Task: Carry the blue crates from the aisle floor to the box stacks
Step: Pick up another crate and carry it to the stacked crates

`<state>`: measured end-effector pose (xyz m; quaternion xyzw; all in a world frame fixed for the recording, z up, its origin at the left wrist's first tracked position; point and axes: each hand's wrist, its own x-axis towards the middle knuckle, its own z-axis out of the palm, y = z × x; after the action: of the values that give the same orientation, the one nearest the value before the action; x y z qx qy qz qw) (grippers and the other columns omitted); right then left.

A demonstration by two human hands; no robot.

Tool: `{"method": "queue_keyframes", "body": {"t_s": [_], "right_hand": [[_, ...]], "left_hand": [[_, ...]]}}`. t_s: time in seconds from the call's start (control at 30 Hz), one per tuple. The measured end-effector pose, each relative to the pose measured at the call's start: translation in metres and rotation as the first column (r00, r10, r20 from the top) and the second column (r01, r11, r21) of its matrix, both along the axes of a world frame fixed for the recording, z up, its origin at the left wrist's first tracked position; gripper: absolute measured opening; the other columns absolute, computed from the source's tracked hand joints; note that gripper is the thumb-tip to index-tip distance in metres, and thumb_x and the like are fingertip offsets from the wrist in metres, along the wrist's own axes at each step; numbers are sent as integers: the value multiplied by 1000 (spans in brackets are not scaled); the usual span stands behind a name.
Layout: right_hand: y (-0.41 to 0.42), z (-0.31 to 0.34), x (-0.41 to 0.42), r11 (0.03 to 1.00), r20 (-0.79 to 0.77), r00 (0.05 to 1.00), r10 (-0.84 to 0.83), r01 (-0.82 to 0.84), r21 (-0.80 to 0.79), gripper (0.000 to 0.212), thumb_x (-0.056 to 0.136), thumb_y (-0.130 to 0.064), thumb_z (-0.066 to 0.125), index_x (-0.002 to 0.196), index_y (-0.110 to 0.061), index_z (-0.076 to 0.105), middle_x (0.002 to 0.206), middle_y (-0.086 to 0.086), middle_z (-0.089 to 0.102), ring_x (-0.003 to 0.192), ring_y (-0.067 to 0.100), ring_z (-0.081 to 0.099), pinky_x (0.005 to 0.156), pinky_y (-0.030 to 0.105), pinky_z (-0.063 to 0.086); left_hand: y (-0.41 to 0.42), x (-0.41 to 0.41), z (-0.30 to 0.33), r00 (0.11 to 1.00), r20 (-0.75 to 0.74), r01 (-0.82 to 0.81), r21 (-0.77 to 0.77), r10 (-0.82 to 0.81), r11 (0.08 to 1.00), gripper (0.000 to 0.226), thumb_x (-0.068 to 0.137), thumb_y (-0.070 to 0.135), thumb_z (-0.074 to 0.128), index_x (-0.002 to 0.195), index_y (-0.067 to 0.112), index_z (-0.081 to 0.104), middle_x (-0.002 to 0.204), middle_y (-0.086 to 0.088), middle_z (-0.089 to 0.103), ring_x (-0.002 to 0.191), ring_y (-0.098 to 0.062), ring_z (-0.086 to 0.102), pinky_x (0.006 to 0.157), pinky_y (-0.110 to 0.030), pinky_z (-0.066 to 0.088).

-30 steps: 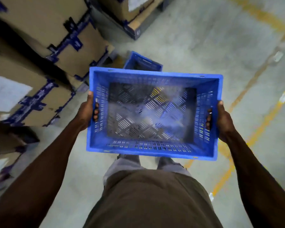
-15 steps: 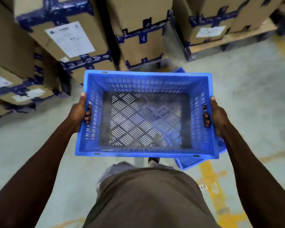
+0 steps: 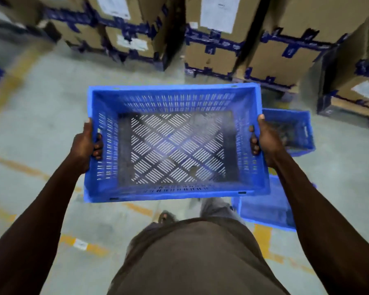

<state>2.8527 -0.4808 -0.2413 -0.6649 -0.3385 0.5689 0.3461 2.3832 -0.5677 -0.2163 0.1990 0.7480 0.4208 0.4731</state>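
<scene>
Head view is showing a grey concrete floor [image 3: 41, 116] with yellow lines [image 3: 13, 165] running across at the left, and taped cardboard box stacks [image 3: 217, 39] lining the far edge, with open floor lying before them. Left hand [image 3: 84, 143] and right hand [image 3: 264, 139] are gripping the short ends of the carried blue crate [image 3: 175, 96], held level above the floor, while two more crates [image 3: 290, 133] are sitting on the floor at the right. Compared with half a second ago, the stacks are now lying straight ahead and a second floor crate is showing.
</scene>
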Motion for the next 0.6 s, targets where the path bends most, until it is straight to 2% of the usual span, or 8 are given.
{"method": "queue_keyframes", "body": {"t_s": [0.13,0.3,0.6], "right_hand": [[-28,8,-79,988,0,989,149,-149,32,52,101,-64,36,86,-18,53,46,-5,36,33,11,28,38,17,25],[-52,19,-171,953,22,954,299,-300,42,55,99,-66,39,84,-16,56,46,-4,39,34,13,30,40,19,27],[-62,24,-332,845,36,846,532,-533,50,54,98,-67,42,82,-17,56,50,-3,39,37,15,30,41,22,28]], "left_hand": [[-103,-50,8,978,-85,-192,0,191,981,60,92,72,40,71,17,48,38,6,36,30,-11,29,37,-13,27],[-203,-110,15,927,-77,-365,28,367,930,61,90,75,41,70,18,48,40,5,37,33,-13,31,38,-16,28],[-309,-197,6,778,-58,-624,46,626,780,62,86,78,44,71,18,51,43,5,40,34,-13,30,38,-18,29]]}}
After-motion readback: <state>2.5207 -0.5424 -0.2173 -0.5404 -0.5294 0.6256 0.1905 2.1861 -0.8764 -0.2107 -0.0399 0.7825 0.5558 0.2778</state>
